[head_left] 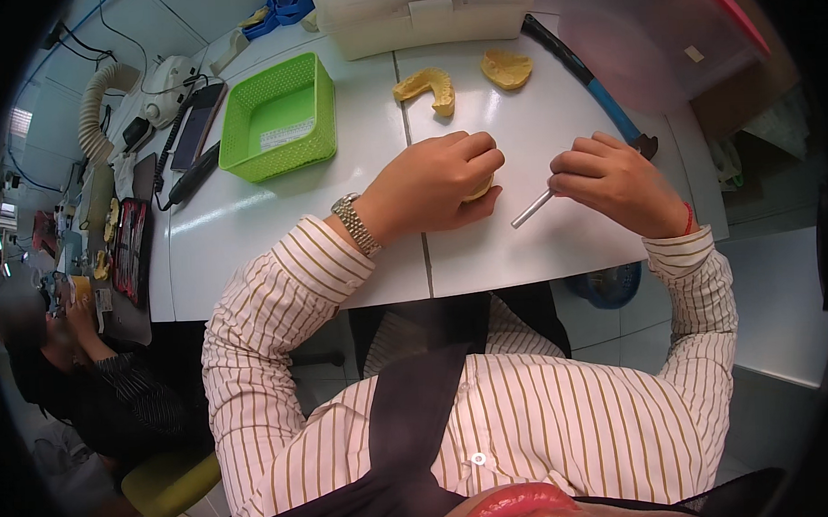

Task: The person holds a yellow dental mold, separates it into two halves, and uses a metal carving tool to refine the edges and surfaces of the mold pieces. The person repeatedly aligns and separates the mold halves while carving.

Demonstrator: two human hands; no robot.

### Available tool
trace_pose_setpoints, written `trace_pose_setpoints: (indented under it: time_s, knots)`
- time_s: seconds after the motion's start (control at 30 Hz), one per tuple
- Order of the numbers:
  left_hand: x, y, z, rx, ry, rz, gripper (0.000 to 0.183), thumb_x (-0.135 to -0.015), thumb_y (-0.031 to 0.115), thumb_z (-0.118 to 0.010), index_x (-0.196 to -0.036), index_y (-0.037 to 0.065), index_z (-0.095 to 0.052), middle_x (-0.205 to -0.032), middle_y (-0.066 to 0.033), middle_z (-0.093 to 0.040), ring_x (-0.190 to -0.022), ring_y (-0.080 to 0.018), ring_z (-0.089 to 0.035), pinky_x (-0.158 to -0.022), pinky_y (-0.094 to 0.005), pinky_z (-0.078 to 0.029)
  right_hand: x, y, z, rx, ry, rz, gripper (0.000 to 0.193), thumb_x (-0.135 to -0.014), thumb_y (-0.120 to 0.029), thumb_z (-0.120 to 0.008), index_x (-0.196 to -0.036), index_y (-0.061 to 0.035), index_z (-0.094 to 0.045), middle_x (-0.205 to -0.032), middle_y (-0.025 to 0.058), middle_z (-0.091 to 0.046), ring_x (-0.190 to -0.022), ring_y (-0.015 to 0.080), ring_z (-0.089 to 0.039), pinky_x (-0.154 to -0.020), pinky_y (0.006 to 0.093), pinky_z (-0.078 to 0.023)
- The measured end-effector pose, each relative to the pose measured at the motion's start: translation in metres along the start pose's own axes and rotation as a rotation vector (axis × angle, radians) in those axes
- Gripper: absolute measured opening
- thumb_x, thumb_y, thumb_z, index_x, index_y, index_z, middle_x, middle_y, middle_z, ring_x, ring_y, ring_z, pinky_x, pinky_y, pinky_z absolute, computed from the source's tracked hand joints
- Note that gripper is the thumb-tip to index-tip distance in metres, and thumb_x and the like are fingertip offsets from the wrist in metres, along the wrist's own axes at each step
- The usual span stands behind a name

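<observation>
My left hand (439,185) is closed around a yellow plaster piece (478,191), most of it hidden under the fingers, just above the white table. To its right, my right hand (610,183) grips a slim silver metal rod (532,210) whose free end points down and left toward the table's near edge. Rod and plaster piece are apart. Beyond my hands lie a horseshoe-shaped yellow plaster dental cast (439,86) and a rounder yellow plaster cast (507,68). A hammer (600,92) with a black and blue handle lies behind my right hand, its dark head close to the knuckles.
A green perforated basket (323,139) stands at the left, beside a phone (198,127). A pale plastic case (379,27) sits at the back, a clear pink-rimmed bin (643,32) at the back right. A co-worker (118,387) handles something yellow at far left.
</observation>
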State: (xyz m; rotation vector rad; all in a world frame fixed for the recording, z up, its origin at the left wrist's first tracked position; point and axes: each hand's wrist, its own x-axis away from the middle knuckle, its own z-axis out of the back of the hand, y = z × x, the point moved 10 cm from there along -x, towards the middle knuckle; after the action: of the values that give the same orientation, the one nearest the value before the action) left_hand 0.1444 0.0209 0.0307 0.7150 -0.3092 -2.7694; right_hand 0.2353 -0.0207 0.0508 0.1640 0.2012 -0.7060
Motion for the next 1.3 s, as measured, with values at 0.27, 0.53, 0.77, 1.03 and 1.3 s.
trace_pose_setpoints:
  time_s: [0.27,0.53,0.77,1.03,1.3]
  knots:
    - [0.001,0.019,-0.015,-0.185,-0.042,-0.103,0.022,-0.076,0.018,-0.067,-0.092,0.006,-0.059,-0.088,-0.005,-0.058,-0.077,-0.0191,-0.06,-0.067,-0.0325,-0.05,-0.038,0.023,0.072,-0.651,0.721,-0.056,0.011,-0.094,-0.001,-0.042,-0.105,-0.0022,-0.043,-0.089,0.0109,-0.059,-0.075,0.0132,-0.056,-0.066,0.0267,-0.046]
    - [0.0,0.01,-0.022,0.523,0.178,0.071,0.018,-0.084,0.019,-0.06,-0.093,0.004,-0.063,-0.096,-0.0085,-0.064,-0.088,-0.0239,-0.061,-0.078,-0.0362,-0.049,-0.131,-0.043,0.017,-0.538,0.224,0.181,0.026,-0.085,-0.022,-0.062,-0.097,-0.0005,-0.052,-0.073,0.0173,-0.06,-0.065,0.036,-0.059,-0.061,0.0447,-0.047]
    - [0.022,-0.023,0.003,1.28,0.103,0.417,0.017,-0.083,0.019,-0.06,-0.092,0.004,-0.062,-0.095,-0.0092,-0.063,-0.086,-0.0244,-0.061,-0.076,-0.0361,-0.049,-0.151,-0.055,-0.018,-0.552,-0.298,0.112,0.037,-0.078,-0.032,-0.071,-0.091,-0.005,-0.049,-0.076,0.0113,-0.061,-0.078,0.0309,-0.061,-0.075,0.0374,-0.047]
    - [0.008,-0.046,0.0,1.349,0.176,0.471,0.016,-0.082,0.018,-0.061,-0.09,0.003,-0.061,-0.093,-0.01,-0.062,-0.084,-0.025,-0.061,-0.074,-0.036,-0.05,-0.135,-0.056,0.014,-0.305,0.155,0.249,0.041,-0.068,-0.03,-0.076,-0.093,-0.0084,-0.052,-0.087,0.0046,-0.065,-0.087,0.0235,-0.064,-0.091,0.0372,-0.046]
    - [0.006,-0.045,0.013,1.109,0.222,0.418,0.016,-0.082,0.017,-0.062,-0.089,0.003,-0.06,-0.091,-0.0107,-0.061,-0.082,-0.0256,-0.061,-0.071,-0.0359,-0.051,-0.129,-0.067,0.012,-0.122,0.28,0.301,0.044,-0.063,-0.029,-0.078,-0.093,-0.0103,-0.053,-0.095,0.0014,-0.066,-0.092,0.0179,-0.064,-0.098,0.04,-0.044]
